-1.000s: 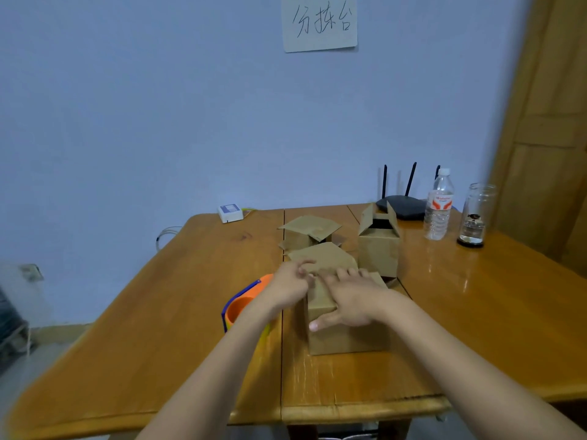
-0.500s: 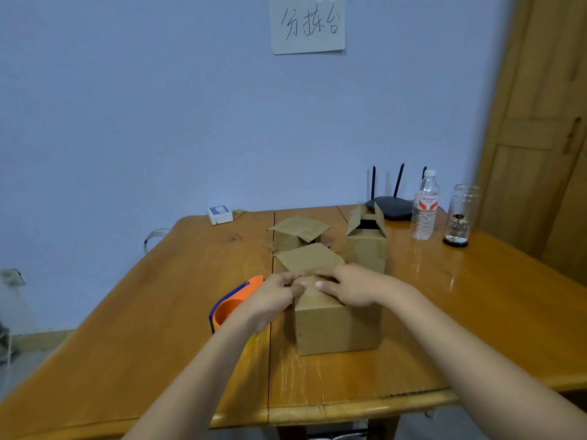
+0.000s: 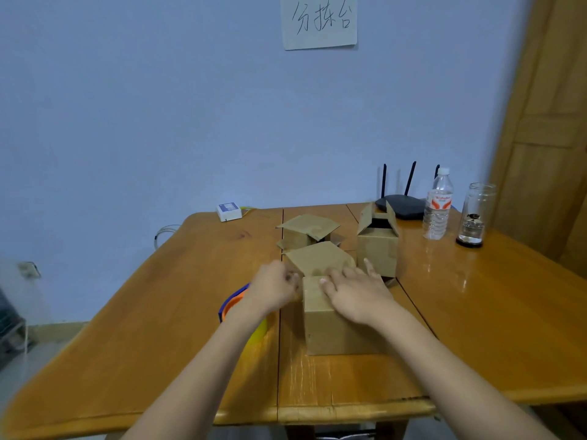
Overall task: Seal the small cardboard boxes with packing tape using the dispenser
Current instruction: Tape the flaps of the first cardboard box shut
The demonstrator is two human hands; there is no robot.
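Note:
A small cardboard box [image 3: 330, 328] stands near the table's front middle with its far flap raised. My right hand [image 3: 355, 289] lies flat on the box top, fingers spread, pressing a flap down. My left hand [image 3: 274, 287] is at the box's upper left edge, fingers curled against it. The tape dispenser [image 3: 236, 304], orange and blue with a yellow roll, lies on the table left of the box, mostly hidden under my left forearm. Two more boxes stand behind: one with loose flaps [image 3: 305, 231] and a taller open one [image 3: 378, 246].
The wooden table [image 3: 158, 328] has a seam down the middle. A router [image 3: 400, 206], a water bottle [image 3: 438, 211] and a glass jar [image 3: 475, 217] stand at the back right. A small white device [image 3: 228, 211] sits at the back edge. A wooden door [image 3: 549, 122] is on the right.
My right hand has spread flat over the box top, and my left hand has stayed at the box's left edge. The camera view has shifted slightly.

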